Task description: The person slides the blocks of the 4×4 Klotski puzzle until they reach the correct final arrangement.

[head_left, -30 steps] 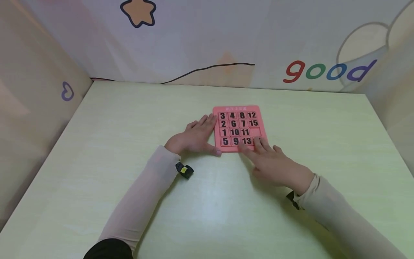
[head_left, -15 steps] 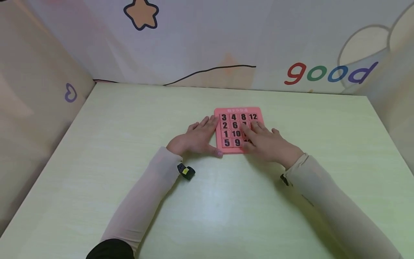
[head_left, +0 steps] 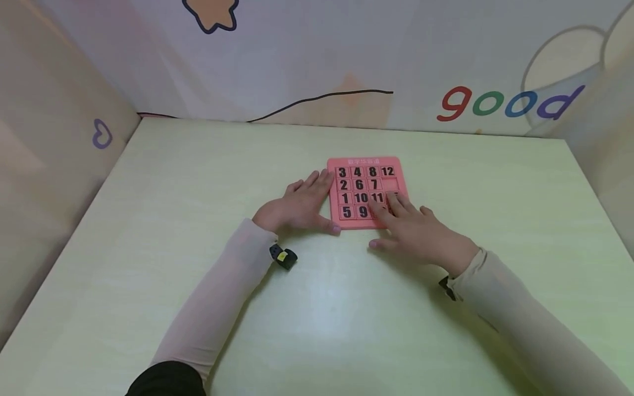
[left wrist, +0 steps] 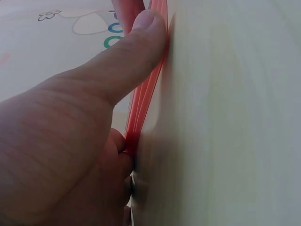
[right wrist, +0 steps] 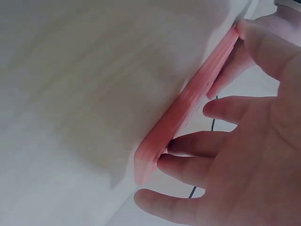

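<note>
Board: one pink board (head_left: 354, 224), lying flat on the desk (head_left: 198, 176), between the hands.
Numbers: twelve tiles (head_left: 359, 185) read plainly: 3, 4, 8, 12; 2, 6, 7; 1, 10, 11; 5, 9.
Bare slot: one slot (head_left: 389, 184), right end of the second row.
Hands: two, the left hand (head_left: 302, 209) and right hand (head_left: 418, 234).
Sleeves: two, pale, with a black wrist strap (head_left: 283, 257) on the left cuff.
Wall pictures: one star (head_left: 212, 14), one heart outline (head_left: 102, 134), one word "good" (head_left: 510, 106).
In the way: right fingers cover the board's lower right tiles, so those numbers cannot be read.
Left fingers: straight along the board's left edge, thumb spread apart at its near left corner.
Right fingers: spread, index and middle on the board's lower right tiles, thumb beside its near edge.
</note>
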`<state>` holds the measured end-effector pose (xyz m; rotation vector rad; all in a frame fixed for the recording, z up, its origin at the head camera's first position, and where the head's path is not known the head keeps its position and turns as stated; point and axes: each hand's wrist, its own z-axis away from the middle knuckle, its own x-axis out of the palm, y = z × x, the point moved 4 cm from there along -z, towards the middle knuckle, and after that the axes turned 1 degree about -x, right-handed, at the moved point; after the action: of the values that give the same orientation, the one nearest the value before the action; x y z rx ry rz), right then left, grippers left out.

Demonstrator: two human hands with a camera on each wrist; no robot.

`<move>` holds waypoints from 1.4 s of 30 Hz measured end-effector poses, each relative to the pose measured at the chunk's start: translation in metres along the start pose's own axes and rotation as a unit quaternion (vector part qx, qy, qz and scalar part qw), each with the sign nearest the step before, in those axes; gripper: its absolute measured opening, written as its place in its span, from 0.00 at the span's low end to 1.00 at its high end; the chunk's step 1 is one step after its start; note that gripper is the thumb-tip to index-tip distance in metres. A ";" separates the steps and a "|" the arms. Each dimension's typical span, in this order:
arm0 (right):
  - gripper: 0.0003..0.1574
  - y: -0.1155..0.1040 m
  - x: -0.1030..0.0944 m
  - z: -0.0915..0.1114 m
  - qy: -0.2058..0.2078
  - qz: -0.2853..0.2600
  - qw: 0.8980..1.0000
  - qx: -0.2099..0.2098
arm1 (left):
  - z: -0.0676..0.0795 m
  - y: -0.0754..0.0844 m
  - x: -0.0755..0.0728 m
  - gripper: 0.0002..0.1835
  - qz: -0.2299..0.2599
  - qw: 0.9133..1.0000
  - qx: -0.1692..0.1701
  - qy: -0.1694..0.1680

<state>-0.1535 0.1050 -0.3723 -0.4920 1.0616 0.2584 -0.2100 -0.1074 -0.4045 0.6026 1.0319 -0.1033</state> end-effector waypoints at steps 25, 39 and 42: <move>0.55 0.016 -0.022 -0.043 -0.015 -0.026 0.999 0.033 | 0.001 0.002 0.002 0.67 0.012 1.000 0.003 -0.003; 0.52 -0.002 -0.023 -0.028 -0.001 -0.015 1.000 -0.001 | 0.002 0.001 -0.006 0.67 0.011 1.000 -0.001 -0.007; 0.50 -0.005 -0.024 -0.037 0.007 -0.008 1.000 -0.006 | 0.002 0.002 -0.003 0.68 0.020 1.000 -0.001 -0.009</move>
<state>-0.1912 0.0830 -0.3644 -0.5134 1.0694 0.2479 -0.2090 -0.1077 -0.4005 0.6185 1.0029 -0.0726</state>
